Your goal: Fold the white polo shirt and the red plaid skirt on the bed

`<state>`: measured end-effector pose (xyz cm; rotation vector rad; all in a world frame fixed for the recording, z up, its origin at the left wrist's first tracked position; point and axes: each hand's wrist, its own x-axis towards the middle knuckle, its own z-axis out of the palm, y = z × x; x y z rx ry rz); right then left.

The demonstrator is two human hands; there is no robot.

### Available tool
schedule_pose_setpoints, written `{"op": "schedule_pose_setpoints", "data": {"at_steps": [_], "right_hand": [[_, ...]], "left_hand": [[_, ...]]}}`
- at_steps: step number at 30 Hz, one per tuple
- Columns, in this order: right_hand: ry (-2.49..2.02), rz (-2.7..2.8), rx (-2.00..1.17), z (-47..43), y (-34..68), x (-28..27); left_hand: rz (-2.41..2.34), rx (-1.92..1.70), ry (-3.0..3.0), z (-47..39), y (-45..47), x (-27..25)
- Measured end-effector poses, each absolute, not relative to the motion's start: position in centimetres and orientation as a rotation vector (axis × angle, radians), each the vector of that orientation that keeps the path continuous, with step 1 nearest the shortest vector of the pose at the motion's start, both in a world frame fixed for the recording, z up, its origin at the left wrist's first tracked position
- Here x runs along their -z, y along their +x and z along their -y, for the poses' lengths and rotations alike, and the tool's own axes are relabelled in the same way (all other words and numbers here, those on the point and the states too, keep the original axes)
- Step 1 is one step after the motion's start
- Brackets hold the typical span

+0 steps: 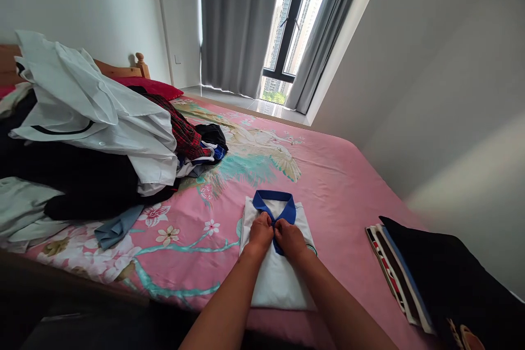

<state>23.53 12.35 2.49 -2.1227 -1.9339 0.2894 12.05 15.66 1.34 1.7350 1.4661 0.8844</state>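
A white polo shirt with a blue collar lies folded into a rectangle near the bed's front edge, its collar pointing away from me. My left hand is closed at the left side of the collar opening, thumb and fingers pinching the blue cloth. Close beside it, my right hand pinches the collar's right side at the top of the placket. The two hands nearly touch. Whatever lies right under the fingertips, such as a button, is hidden.
A loose heap of clothes, topped by a white shirt, covers the bed's left side. At the right stands a stack of folded clothes with a black piece on top. The pink floral bedsheet reaches toward a window with grey curtains.
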Motion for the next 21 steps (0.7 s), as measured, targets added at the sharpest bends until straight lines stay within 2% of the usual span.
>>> {"op": "schedule_pose_setpoints", "data": {"at_steps": [11, 21], "right_hand": [[-2.075, 1.753, -0.44, -12.0, 23.5, -2.3], [-1.939, 1.342, -1.209, -15.4, 25.2, -1.8]], "left_hand": [[-1.474, -0.849, 1.751, -15.5, 12.0, -1.6], [-1.457, -0.876, 1.812, -15.2, 12.0, -1.2]]}}
